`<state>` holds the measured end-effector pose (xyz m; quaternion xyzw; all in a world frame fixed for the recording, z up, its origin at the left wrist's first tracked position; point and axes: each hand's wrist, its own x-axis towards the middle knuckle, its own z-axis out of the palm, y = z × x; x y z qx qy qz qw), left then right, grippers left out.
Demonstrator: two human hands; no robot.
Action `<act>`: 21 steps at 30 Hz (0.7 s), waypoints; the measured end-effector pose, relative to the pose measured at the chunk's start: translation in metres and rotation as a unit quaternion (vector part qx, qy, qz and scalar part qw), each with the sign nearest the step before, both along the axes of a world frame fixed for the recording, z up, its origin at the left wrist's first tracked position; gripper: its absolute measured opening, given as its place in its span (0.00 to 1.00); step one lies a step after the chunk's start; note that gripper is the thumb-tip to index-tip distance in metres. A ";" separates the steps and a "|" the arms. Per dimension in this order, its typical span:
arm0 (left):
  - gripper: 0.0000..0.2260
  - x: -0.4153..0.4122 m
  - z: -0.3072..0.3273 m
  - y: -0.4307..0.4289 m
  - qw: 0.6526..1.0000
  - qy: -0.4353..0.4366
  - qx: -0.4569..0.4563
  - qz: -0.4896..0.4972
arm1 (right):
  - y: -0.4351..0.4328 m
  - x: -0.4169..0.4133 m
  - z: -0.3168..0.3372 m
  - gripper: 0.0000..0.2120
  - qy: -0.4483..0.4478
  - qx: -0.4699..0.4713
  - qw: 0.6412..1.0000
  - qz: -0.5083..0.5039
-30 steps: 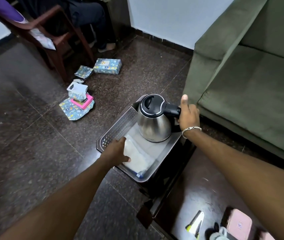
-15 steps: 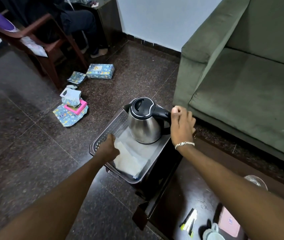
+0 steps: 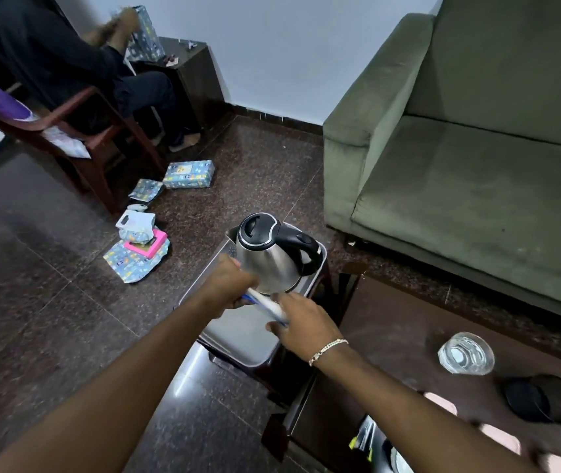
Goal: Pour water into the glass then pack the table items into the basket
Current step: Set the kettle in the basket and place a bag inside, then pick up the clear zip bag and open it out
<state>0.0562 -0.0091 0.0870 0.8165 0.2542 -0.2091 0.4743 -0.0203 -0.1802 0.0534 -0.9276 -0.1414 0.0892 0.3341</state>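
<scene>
A steel kettle point(image 3: 265, 256) with a black lid and handle stands upright at the far end of the grey basket point(image 3: 238, 332). Just above the basket's near half, my left hand point(image 3: 227, 285) and my right hand point(image 3: 303, 324) both grip a blurred white packet point(image 3: 265, 303) with a blue edge, one at each end. A clear glass point(image 3: 466, 353) holding water stands on the dark table point(image 3: 391, 336) to the right, apart from both hands.
A black round kettle base point(image 3: 545, 399) and pink items point(image 3: 501, 438) lie on the table near me. A green sofa point(image 3: 460, 172) stands behind. Wrapped boxes point(image 3: 188, 174) and paper litter the floor at left, by a seated person's chair point(image 3: 77, 141).
My right hand has let go of the kettle handle and come down onto the white packet. My left hand has lifted the packet off the basket floor. The view has tilted up.
</scene>
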 end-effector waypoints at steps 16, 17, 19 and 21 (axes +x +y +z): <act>0.27 -0.084 0.076 -0.227 0.957 -0.099 -0.236 -0.136 | -0.197 -0.077 0.079 0.09 -0.003 0.228 0.916 -0.331; 0.27 -0.092 0.073 -0.242 0.958 -0.104 -0.225 -0.145 | -0.207 -0.084 0.081 0.09 -0.003 0.232 0.913 -0.335; 0.25 -0.105 0.068 -0.269 0.963 -0.120 -0.185 -0.152 | -0.225 -0.098 0.083 0.09 0.001 0.242 0.909 -0.340; 0.18 -0.115 0.064 -0.293 0.967 -0.140 -0.137 -0.160 | -0.243 -0.112 0.085 0.07 -0.001 0.258 0.908 -0.330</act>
